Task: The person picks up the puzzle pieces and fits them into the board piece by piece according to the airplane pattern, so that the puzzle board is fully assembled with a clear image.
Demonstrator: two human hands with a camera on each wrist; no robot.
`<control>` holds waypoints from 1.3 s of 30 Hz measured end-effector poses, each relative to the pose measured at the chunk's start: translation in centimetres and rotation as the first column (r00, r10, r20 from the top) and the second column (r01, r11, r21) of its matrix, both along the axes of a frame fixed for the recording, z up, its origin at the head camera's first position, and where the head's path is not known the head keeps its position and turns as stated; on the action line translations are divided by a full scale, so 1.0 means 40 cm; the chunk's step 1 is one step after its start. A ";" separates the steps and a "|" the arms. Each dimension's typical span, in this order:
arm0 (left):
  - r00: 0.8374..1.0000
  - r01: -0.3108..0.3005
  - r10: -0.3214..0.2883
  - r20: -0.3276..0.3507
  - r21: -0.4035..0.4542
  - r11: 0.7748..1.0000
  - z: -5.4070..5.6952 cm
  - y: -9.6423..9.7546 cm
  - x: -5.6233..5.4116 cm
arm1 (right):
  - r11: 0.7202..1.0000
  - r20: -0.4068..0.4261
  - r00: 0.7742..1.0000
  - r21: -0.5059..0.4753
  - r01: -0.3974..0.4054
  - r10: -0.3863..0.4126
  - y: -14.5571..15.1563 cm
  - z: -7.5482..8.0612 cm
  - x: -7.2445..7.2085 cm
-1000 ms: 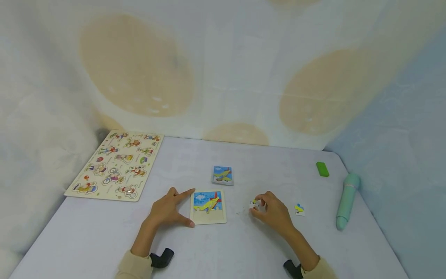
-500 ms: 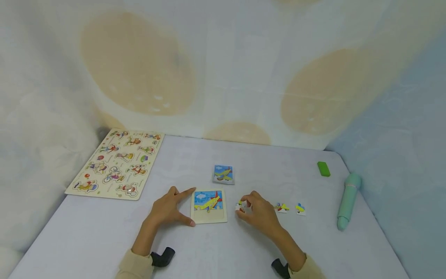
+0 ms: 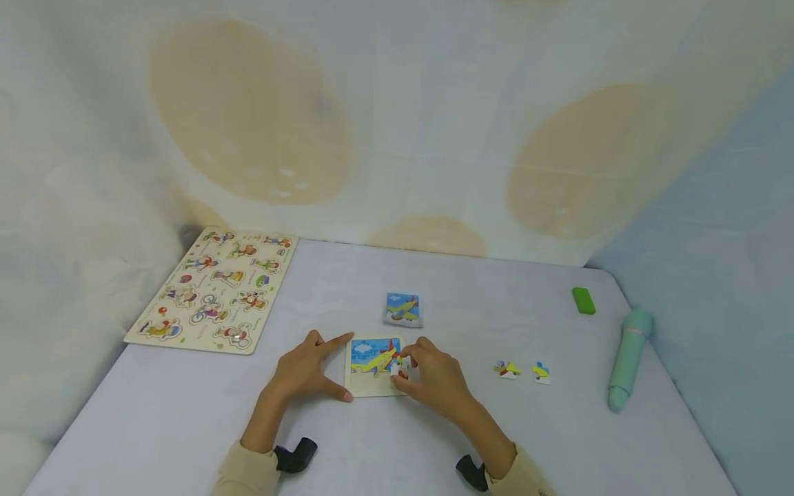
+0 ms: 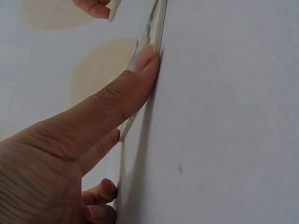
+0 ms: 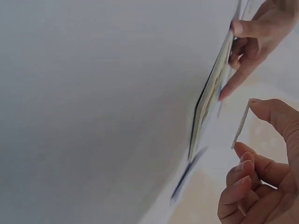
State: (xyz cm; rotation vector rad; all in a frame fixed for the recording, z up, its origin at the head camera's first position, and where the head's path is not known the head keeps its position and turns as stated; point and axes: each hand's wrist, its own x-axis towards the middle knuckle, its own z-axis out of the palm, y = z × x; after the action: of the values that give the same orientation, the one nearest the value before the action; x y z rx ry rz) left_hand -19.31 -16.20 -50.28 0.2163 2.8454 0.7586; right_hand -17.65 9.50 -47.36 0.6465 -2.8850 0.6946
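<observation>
Pinching piece point(image 3: 397, 368) in right hand point(image 3: 437, 378) over right edge of tray point(image 3: 367, 387), bracing with spread-fingered left hand point(image 3: 304, 370); could misseat if tilted.

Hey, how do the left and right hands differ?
The left hand spreads thumb and index finger against the puzzle tray; the right hand pinches a puzzle piece. The left touches the tray, while the right holds its piece clear of it. Both sleeves are beige.
</observation>
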 end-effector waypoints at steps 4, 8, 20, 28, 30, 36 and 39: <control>1.000 0.006 -0.006 -0.006 -0.002 1.000 -0.001 -0.001 -0.001 | 0.999 0.031 0.999 0.007 -0.037 0.037 -0.034 0.000 0.003; 1.000 0.017 -0.017 -0.010 0.001 1.000 0.000 -0.002 0.000 | 0.997 0.073 0.996 0.041 -0.058 0.055 -0.069 0.001 0.008; 1.000 0.020 -0.020 -0.018 0.003 1.000 -0.002 -0.002 0.002 | 0.976 0.034 0.993 0.182 -0.117 0.113 -0.123 -0.006 0.007; 0.999 0.023 -0.022 -0.026 0.014 1.000 0.004 -0.003 0.002 | 0.957 0.046 0.991 0.259 -0.134 0.126 -0.142 -0.014 -0.002; 0.999 0.021 -0.021 -0.027 0.012 1.000 0.004 -0.004 0.002 | 0.953 0.037 0.991 0.269 -0.136 0.131 -0.147 -0.017 -0.005; 0.999 0.023 -0.023 -0.037 0.009 1.000 0.005 -0.005 0.006 | 0.962 0.048 0.993 0.244 -0.119 0.111 -0.139 -0.019 0.004; 0.999 0.024 -0.024 -0.029 0.006 1.000 0.008 -0.005 0.006 | 0.958 0.086 0.990 0.256 -0.128 0.110 -0.122 -0.013 0.023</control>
State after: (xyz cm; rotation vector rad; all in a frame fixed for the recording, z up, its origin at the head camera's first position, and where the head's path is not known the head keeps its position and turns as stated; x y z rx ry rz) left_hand -19.07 -16.40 -49.96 0.2643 2.8629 0.7656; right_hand -16.73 4.62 -47.88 0.8488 -3.0532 0.3561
